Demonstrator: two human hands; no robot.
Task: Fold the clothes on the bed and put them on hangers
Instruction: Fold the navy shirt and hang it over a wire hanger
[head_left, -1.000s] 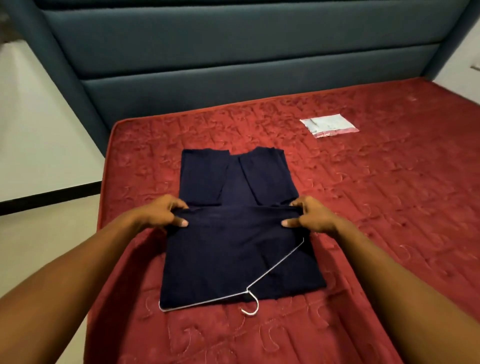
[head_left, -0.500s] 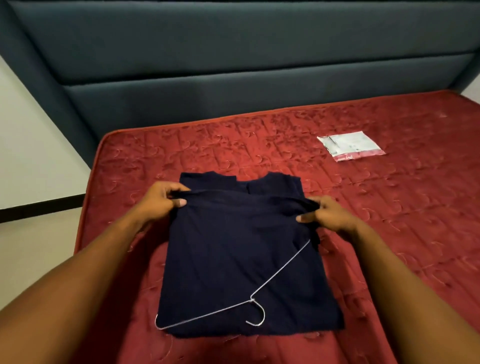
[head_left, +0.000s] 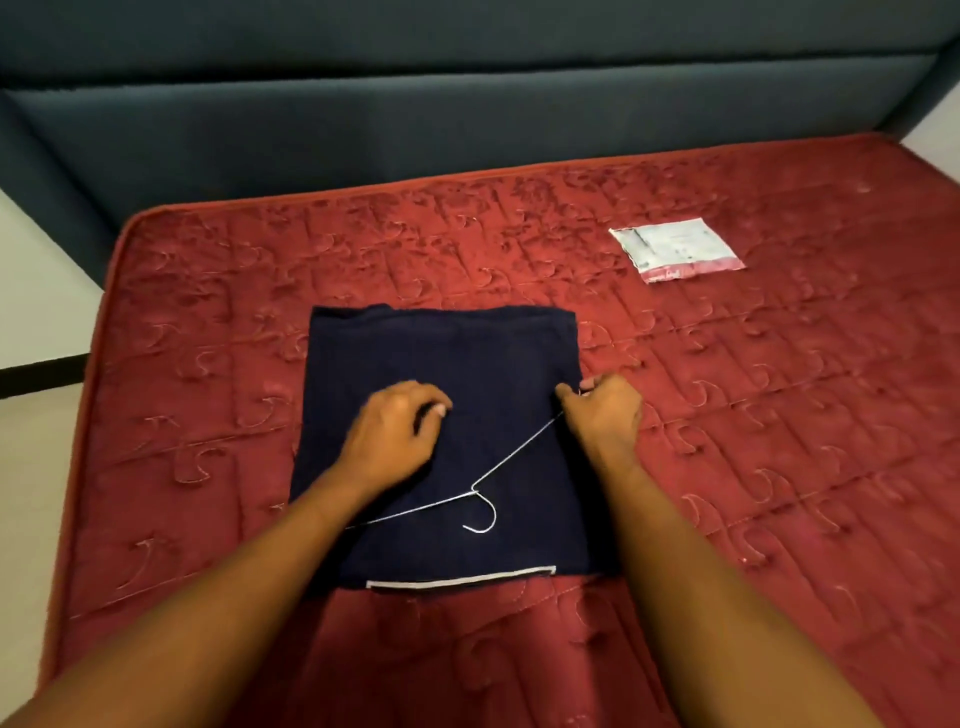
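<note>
A dark navy folded garment (head_left: 467, 374) lies flat on the red quilted mattress (head_left: 779, 467), a roughly square packet with straight edges, and a narrow pale strip (head_left: 460, 581) shows along its near edge. On top of it lies a thin silver wire hanger (head_left: 511, 454), its hook curling toward the near edge. One wire arm slants up to the garment's right edge, where the right hand (head_left: 602, 415) grips its end. The other arm runs left and passes under the left forearm. The left hand (head_left: 395, 436) rests on the cloth with fingers curled; whether it pinches the fabric cannot be told.
</note>
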